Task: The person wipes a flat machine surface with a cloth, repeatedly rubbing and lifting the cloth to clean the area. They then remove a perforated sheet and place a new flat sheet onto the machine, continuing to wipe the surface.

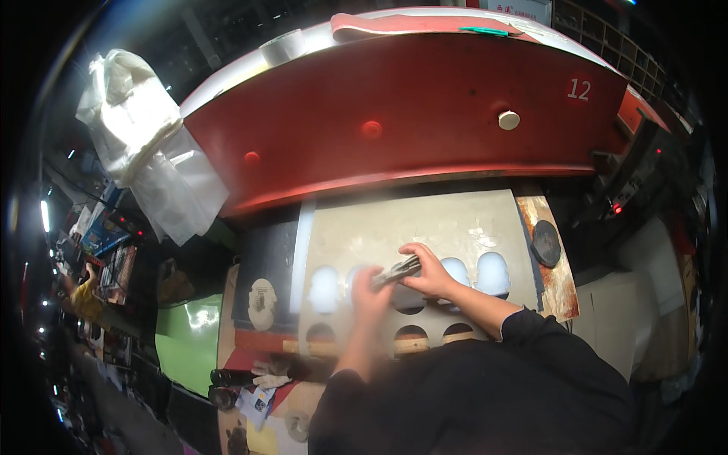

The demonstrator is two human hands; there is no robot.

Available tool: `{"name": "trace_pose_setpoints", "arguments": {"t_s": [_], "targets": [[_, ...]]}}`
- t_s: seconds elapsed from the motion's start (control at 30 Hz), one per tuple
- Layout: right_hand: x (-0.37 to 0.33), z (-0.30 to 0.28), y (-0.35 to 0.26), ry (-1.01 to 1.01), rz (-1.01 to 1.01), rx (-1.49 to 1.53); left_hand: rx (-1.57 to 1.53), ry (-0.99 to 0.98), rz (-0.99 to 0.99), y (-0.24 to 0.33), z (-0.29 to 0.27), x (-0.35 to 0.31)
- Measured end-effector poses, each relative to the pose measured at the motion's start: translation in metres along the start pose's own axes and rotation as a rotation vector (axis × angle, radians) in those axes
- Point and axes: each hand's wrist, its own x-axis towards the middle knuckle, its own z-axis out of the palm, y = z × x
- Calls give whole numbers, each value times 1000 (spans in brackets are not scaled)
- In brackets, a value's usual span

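Above a beige-grey sheet (409,220), I hold a small stack of thin grey cut pieces (396,271) between both hands. My right hand (429,274) grips its right end, thumb and fingers on opposite sides. My left hand (370,292) is closed at the left end and smeared by motion. Rounded holes run across the sheet in two rows. Pale blue shows through several of them, such as the hole at the right (493,273). Dark surface and wood show through the lower ones.
Beyond the sheet stands a large red machine beam (425,106). A rounded dark piece (545,243) rests on a worn board at the right. At the left are a beige cut piece (262,304), a green bin (189,337) and a hanging clear plastic bag (144,136). Gloves (270,376) lie nearer me.
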Motion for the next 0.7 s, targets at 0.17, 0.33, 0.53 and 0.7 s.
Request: {"name": "trace_pose_setpoints", "arguments": {"t_s": [0.17,0.33,0.53,0.7], "targets": [[1,-2,-10,-88,266,-126,95,21,26,13,-1,-1],[2,0,-20,17,22,-156,-199,45,-154,-8,10,8],[4,-4,-12,-9,-68,-293,-291,60,-191,-37,15,8],[-1,3,-14,76,-90,-263,-306,166,-172,-28,21,11]]}}
